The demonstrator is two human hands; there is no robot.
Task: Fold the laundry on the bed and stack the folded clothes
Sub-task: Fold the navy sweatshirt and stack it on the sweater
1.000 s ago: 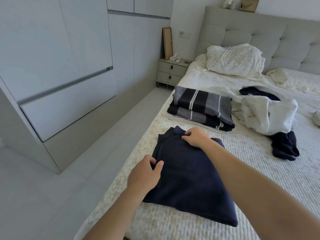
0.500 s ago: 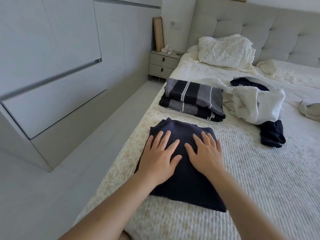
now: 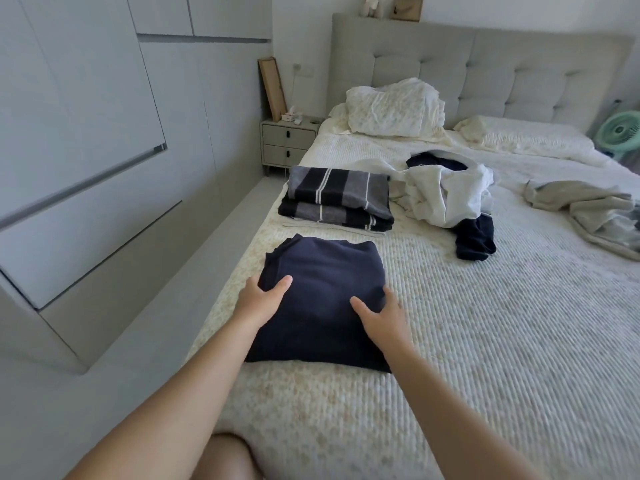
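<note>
A folded navy garment (image 3: pixel 322 299) lies on the bed (image 3: pixel 485 341) near its left edge. My left hand (image 3: pixel 259 299) grips the garment's left side, thumb on top and fingers tucked under the edge. At the right side my right hand (image 3: pixel 384 315) does the same, with its thumb on the cloth. Just beyond sits a stack of folded striped black-and-grey clothes (image 3: pixel 337 202). To the right of that stack lies an unfolded heap, a white garment (image 3: pixel 446 195) with dark navy pieces (image 3: pixel 474 237).
A crumpled beige garment (image 3: pixel 585 209) lies at the right. Pillows (image 3: pixel 394 107) rest against the grey headboard. A nightstand (image 3: pixel 287 142) stands at the bed's far left corner, and wardrobe doors (image 3: pixel 86 150) line the left wall across a narrow floor strip. A green fan (image 3: pixel 620 133) stands far right.
Both hands were pressing flat on top of the navy garment; they have since slid apart to its left and right sides and taken hold of the edges.
</note>
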